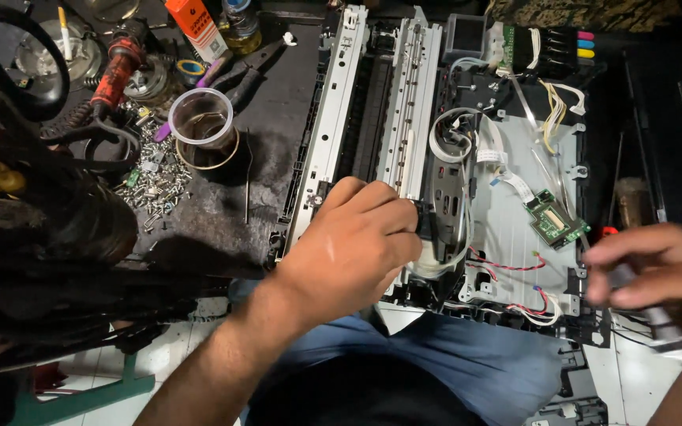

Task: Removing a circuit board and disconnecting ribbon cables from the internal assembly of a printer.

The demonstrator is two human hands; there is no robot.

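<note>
An opened printer chassis (pixel 507 229) lies in front of me, with metal rails (pixel 408 95), white ribbon cables, coloured wires and a small green circuit board (pixel 552 218) exposed. My left hand (pixel 353 248) rests on the near end of the rails, fingers closed around a black part of the carriage. At the lower right, blurred, my right hand (pixel 653 264) is closed on a slim grey tool (pixel 661 319) with a red tip near the chassis edge.
Left of the chassis, a dark bench holds a clear plastic cup (pixel 201 118), a pile of loose screws (pixel 151 177), pliers (pixel 246 71), a red-handled tool (pixel 116 71) and an orange box (pixel 196 28). Ink cartridges (pixel 566 43) sit at the far right. My blue-trousered lap is below.
</note>
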